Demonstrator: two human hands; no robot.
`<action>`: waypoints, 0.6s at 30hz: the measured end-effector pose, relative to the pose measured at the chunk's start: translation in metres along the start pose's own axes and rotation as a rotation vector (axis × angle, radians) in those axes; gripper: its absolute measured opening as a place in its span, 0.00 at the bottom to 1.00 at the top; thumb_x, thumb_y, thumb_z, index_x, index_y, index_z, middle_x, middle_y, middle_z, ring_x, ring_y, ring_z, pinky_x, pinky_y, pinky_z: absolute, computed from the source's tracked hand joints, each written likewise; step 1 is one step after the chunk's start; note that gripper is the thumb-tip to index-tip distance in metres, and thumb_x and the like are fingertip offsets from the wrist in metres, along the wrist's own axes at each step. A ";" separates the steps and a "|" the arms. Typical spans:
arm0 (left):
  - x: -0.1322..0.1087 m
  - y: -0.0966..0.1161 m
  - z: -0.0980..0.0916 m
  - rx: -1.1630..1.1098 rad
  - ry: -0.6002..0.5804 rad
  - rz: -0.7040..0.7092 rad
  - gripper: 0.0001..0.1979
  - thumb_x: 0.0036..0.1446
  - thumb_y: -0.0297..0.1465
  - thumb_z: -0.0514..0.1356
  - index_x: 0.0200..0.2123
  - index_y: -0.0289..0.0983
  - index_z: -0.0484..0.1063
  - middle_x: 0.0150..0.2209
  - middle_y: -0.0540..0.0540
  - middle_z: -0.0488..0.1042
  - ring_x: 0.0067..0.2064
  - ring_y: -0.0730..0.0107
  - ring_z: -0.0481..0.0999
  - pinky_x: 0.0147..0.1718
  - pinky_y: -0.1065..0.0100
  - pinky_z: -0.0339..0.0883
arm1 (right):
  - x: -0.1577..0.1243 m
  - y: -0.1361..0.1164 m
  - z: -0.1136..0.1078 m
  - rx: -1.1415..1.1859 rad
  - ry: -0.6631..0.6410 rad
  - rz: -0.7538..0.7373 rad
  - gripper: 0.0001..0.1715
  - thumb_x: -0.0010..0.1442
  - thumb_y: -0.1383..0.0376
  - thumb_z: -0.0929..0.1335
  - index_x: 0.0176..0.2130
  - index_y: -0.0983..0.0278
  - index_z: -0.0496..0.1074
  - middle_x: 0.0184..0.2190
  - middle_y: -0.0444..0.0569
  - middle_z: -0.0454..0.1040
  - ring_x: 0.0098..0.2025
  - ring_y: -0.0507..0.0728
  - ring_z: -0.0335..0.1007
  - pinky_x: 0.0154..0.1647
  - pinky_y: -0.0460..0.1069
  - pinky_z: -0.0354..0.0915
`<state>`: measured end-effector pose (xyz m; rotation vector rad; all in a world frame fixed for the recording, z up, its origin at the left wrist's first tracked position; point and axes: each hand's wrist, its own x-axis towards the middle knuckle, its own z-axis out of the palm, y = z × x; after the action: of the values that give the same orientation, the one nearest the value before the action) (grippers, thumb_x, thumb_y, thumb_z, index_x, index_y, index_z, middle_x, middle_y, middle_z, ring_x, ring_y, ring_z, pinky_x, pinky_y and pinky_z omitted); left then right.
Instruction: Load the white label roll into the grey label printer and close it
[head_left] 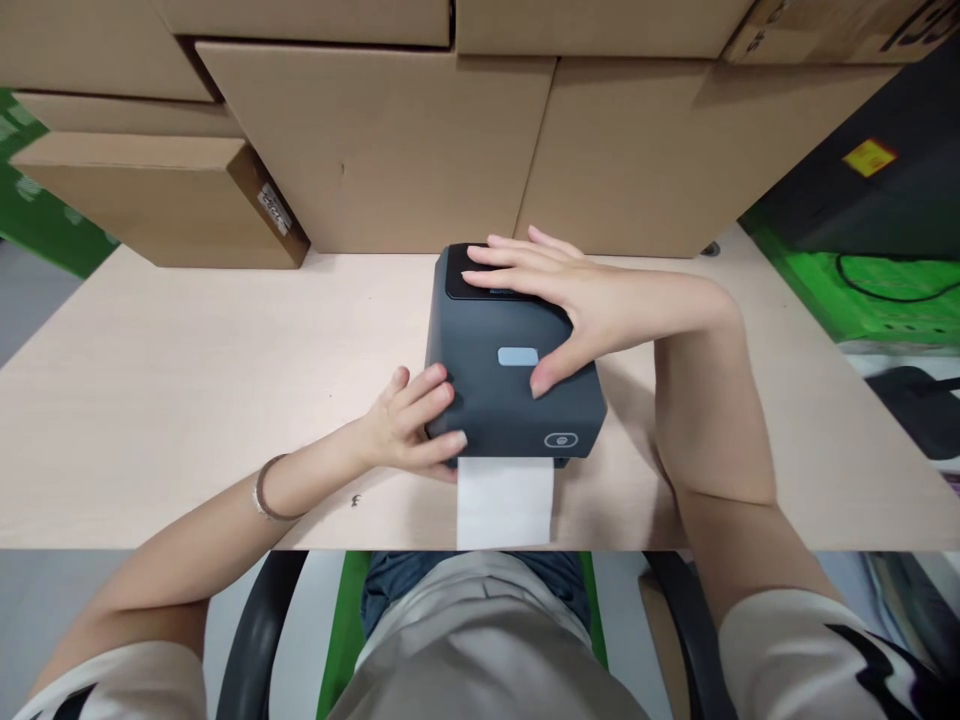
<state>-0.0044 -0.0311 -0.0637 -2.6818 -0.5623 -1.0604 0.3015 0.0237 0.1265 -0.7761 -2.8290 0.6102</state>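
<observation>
A dark grey label printer (495,400) sits in the middle of a light wooden table (187,400). A white strip of label paper (504,500) sticks out of its front slot toward me. My right hand (577,300) lies flat on the printer's top, fingers stretched over the black rear lid, thumb near the small light button. My left hand (412,425) presses against the printer's front left corner, fingers curled round the edge beside the paper. A bracelet sits on my left wrist.
Stacked cardboard boxes (390,150) line the back of the table. A smaller box (165,200) lies at the back left. A green and black surface with a cable (885,280) stands at the right. My chair's armrests show below the table edge.
</observation>
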 end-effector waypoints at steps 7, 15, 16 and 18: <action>0.041 0.006 -0.024 0.176 0.398 0.271 0.29 0.66 0.59 0.56 0.61 0.48 0.70 0.46 0.48 0.82 0.55 0.59 0.84 0.62 0.57 0.75 | -0.003 -0.001 0.007 -0.040 -0.014 -0.034 0.72 0.49 0.31 0.77 0.79 0.50 0.52 0.83 0.51 0.39 0.83 0.76 0.27 0.80 0.76 0.24; 0.043 0.004 -0.037 0.054 0.308 0.324 0.21 0.65 0.56 0.63 0.53 0.51 0.78 0.41 0.50 0.82 0.49 0.60 0.84 0.51 0.60 0.83 | -0.002 -0.006 0.014 -0.052 -0.007 -0.014 0.72 0.48 0.32 0.79 0.78 0.51 0.54 0.83 0.53 0.40 0.83 0.77 0.28 0.80 0.76 0.25; 0.045 0.004 -0.038 0.070 0.330 0.333 0.20 0.66 0.55 0.63 0.52 0.51 0.79 0.41 0.50 0.83 0.49 0.61 0.83 0.50 0.61 0.82 | -0.002 -0.007 0.014 -0.053 -0.009 -0.010 0.73 0.48 0.32 0.79 0.78 0.52 0.54 0.83 0.53 0.40 0.83 0.77 0.28 0.80 0.76 0.25; 0.047 0.004 -0.039 0.064 0.325 0.328 0.19 0.67 0.55 0.62 0.52 0.51 0.78 0.41 0.51 0.83 0.48 0.62 0.83 0.48 0.62 0.82 | -0.002 -0.008 0.014 -0.053 -0.016 -0.002 0.73 0.47 0.33 0.79 0.78 0.53 0.55 0.82 0.53 0.40 0.83 0.78 0.28 0.80 0.76 0.25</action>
<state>0.0045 -0.0341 -0.0034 -2.3644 -0.0908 -1.3104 0.2958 0.0113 0.1172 -0.7801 -2.8715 0.5451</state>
